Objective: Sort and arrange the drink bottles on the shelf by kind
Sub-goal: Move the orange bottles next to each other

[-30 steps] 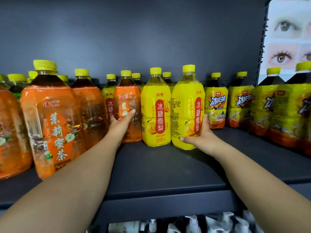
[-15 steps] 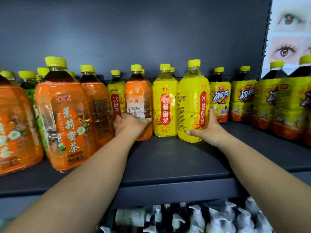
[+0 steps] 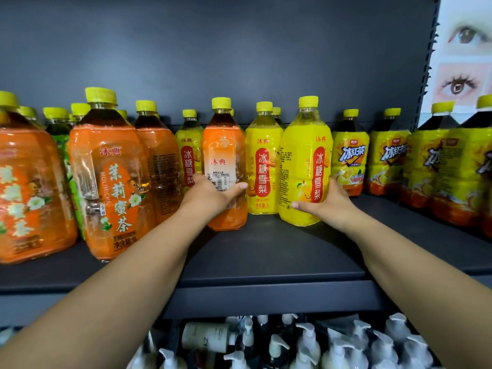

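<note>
My left hand (image 3: 210, 197) grips an orange-label tea bottle (image 3: 224, 155) standing on the dark shelf (image 3: 266, 262), its back label facing me. My right hand (image 3: 326, 206) grips the lower part of a yellow pear-drink bottle (image 3: 303, 161) with a red vertical label. Between them stands another yellow pear-drink bottle (image 3: 263, 166), and a third (image 3: 188, 153) stands behind the orange one on its left. All have yellow caps.
Several large orange jasmine-tea bottles (image 3: 109, 177) crowd the left of the shelf, with green-label bottles (image 3: 60, 129) behind. Yellow iced-tea bottles (image 3: 350, 161) line the right. White pump bottles (image 3: 306, 344) fill the shelf below. A poster of eyes (image 3: 463, 57) hangs at the upper right.
My left hand has closed round the orange bottle and drawn it forward. My right hand has pulled the yellow bottle forward and slightly right. The camera has moved closer.
</note>
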A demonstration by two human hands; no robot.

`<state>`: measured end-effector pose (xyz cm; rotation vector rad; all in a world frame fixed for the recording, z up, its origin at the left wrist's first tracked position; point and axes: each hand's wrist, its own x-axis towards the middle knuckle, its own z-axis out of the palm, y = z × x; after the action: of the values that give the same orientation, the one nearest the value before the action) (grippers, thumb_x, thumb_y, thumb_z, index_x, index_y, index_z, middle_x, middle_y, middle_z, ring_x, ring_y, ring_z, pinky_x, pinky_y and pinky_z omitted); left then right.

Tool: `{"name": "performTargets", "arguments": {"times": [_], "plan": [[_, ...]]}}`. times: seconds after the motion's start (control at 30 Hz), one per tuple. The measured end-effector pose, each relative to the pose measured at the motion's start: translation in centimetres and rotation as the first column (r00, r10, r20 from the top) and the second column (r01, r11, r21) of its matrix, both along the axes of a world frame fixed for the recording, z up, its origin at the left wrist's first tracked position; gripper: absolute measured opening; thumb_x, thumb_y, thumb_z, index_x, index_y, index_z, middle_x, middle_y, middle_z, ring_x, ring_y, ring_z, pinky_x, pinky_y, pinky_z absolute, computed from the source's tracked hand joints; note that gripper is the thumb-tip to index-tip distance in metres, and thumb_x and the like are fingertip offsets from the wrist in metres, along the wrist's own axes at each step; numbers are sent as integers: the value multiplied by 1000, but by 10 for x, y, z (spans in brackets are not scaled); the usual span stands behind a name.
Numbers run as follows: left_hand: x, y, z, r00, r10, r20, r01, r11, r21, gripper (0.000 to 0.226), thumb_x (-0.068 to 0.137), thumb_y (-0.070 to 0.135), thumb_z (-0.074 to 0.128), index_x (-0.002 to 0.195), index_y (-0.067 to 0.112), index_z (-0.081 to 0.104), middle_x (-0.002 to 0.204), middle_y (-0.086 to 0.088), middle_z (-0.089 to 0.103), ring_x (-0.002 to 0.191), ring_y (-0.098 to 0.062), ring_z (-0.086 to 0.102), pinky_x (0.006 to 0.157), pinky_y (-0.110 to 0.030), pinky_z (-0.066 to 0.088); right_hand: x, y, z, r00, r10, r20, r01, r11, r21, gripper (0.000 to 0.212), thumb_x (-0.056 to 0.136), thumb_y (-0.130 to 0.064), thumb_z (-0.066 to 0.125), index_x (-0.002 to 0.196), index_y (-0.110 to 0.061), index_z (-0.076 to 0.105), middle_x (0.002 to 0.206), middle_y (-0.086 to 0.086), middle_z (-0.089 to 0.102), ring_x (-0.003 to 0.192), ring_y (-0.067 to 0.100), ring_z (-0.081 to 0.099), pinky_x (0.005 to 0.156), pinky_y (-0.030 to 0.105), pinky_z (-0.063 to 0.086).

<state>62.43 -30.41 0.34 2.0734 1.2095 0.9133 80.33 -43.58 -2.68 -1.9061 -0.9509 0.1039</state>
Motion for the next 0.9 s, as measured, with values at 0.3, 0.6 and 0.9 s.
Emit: {"name": "performTargets", "arguments": {"times": [0.3,0.6,0.9], "plan": [[-75,-39,-29,959,-81,271,60,995,86,80,75,53,56,137,13,27,129,-5,50,107,-18,49,84,-24,34,-22,23,10,989,73,130,-42,973,-227,117,62,-53,75,146,-11,5,149,12,23,137,28,25,113,44,26],[-99,-47,-40,861,-132,491,105,991,82,104,55,57,54,143,21,10,117,13,38,108,-6,40,89,-23,31,-49,11,13,942,-82,325,166,957,-239,99,77,-66,50,145,-8,9,147,14,26,131,33,35,101,44,37],[-116,-50,-48,912,-33,408,-35,987,158,103,63,50,72,143,24,13,141,3,38,118,-10,40,89,-20,28,-107,30,29,927,-64,369,-52,954,296,64,86,-43,55,138,-11,34,138,11,34,125,24,39,101,32,34]]}}
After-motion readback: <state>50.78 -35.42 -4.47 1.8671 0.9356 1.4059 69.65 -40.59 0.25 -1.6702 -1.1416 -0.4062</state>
